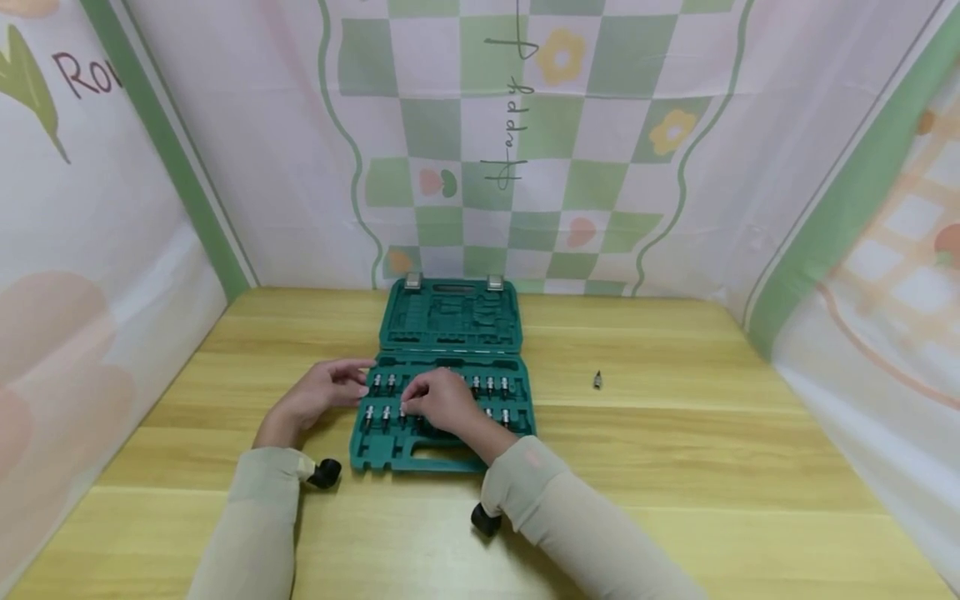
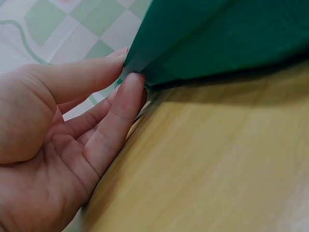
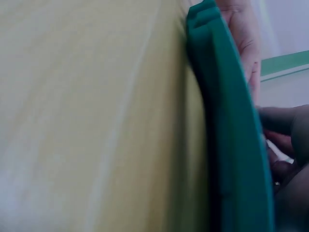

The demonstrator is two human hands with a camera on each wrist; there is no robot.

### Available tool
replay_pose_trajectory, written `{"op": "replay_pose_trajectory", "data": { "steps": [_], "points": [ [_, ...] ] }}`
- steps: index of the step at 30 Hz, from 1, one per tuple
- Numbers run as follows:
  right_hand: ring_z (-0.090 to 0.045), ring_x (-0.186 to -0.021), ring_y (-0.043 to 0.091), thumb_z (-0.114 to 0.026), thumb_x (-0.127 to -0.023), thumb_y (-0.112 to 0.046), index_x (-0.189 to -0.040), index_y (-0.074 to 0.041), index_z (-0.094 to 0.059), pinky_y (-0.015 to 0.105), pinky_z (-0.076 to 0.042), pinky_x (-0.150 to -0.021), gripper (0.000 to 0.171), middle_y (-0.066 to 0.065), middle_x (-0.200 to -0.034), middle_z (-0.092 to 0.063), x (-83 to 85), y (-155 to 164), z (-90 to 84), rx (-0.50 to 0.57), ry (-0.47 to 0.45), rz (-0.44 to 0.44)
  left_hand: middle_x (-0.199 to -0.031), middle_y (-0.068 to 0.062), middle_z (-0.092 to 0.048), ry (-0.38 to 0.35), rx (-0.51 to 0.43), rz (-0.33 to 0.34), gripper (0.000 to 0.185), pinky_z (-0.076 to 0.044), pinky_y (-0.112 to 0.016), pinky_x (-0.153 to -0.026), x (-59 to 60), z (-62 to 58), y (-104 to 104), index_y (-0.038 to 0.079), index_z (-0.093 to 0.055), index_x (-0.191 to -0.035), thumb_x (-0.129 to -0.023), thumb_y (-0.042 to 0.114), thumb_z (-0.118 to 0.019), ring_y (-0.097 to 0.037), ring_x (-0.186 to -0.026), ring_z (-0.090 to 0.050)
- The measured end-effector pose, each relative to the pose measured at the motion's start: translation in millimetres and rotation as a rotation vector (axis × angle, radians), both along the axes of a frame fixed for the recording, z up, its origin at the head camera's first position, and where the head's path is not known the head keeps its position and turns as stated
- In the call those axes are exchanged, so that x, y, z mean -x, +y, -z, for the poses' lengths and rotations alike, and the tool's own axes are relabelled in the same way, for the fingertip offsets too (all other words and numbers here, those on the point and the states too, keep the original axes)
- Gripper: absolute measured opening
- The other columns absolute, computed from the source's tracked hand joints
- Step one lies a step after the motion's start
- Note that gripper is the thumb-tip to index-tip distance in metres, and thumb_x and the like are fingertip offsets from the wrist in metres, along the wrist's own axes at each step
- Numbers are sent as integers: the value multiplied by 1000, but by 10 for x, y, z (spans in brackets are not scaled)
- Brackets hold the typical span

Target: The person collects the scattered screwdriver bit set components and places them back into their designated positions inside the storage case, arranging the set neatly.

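Observation:
A green plastic case [image 1: 450,461] lies unfolded on the table, with its lid [image 1: 450,312] laid back on the far side. Short silver-and-dark bit sockets [image 1: 386,417] stand in two rows in its near half. Over the front row, my right hand [image 1: 444,402] pinches one bit socket [image 1: 402,411] between thumb and fingertips; the hand covers the middle slots. My left hand [image 1: 322,392] rests against the case's left side, its fairly straight fingers touching the edge. In the left wrist view, the thumb and fingertips [image 2: 131,87] meet the case's corner.
A single loose bit socket [image 1: 597,380] lies on the wooden table [image 1: 712,467] to the right of the case. Patterned cloth walls [image 1: 495,133] enclose the back and both sides. Two metal latches [image 1: 413,282] stick up from the lid's far edge.

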State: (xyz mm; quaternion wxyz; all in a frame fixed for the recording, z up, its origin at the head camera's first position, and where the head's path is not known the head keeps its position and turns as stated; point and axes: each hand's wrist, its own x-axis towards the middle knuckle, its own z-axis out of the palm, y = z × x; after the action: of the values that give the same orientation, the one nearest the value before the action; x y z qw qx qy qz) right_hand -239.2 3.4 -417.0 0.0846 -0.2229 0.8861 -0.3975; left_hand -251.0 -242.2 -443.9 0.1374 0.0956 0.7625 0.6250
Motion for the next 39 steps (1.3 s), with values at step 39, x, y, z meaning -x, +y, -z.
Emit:
{"op": "replay_pose_trajectory", "data": {
  "steps": [39],
  "points": [
    [-53, -63, 14, -76, -87, -23, -77, -19, -67, 29, -44, -56, 14, -6, -72, -61, 14, -84, -73, -104, -40, 29, -115, -22, -53, -2, -6, 2, 49, -55, -34, -82, 42, 41, -15, -1, -48, -141, -93, -7, -58, -24, -91, -60]
  ]
}}
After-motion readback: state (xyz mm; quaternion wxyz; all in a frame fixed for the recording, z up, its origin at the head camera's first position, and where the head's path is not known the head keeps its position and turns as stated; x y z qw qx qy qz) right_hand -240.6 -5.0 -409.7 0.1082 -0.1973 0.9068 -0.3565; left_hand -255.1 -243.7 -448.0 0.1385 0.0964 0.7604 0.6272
